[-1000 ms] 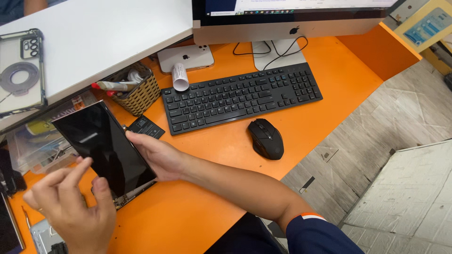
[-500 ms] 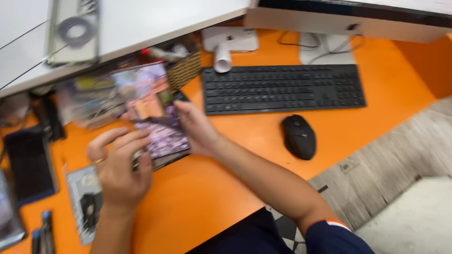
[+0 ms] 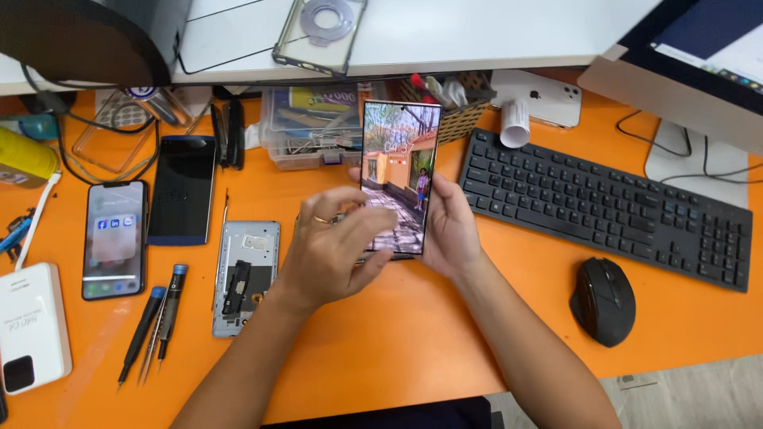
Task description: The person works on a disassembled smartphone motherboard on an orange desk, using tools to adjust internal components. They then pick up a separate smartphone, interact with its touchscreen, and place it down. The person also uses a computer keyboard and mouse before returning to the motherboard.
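Note:
A smartphone (image 3: pixel 400 167) with its screen lit, showing a photo of a street, stands upright above the orange desk (image 3: pixel 381 349). My right hand (image 3: pixel 450 226) grips it from behind and along its right edge. My left hand (image 3: pixel 334 246), wearing a ring, reaches across the lower left of the screen with fingers curled toward the glass. An opened phone back frame (image 3: pixel 245 274) lies flat just left of my left hand.
Two phones (image 3: pixel 114 238) (image 3: pixel 183 189) lie at left beside screwdrivers (image 3: pixel 155 322) and a white power bank (image 3: pixel 30 326). A black keyboard (image 3: pixel 604 206) and mouse (image 3: pixel 602 300) sit at right. A clear parts box (image 3: pixel 310 127) and wicker basket (image 3: pixel 457 103) stand behind the held phone.
The view swung left, bringing the desk's left side into sight. The phone's screen, dark a second ago, is lit and held upright, and my left hand has come onto the screen.

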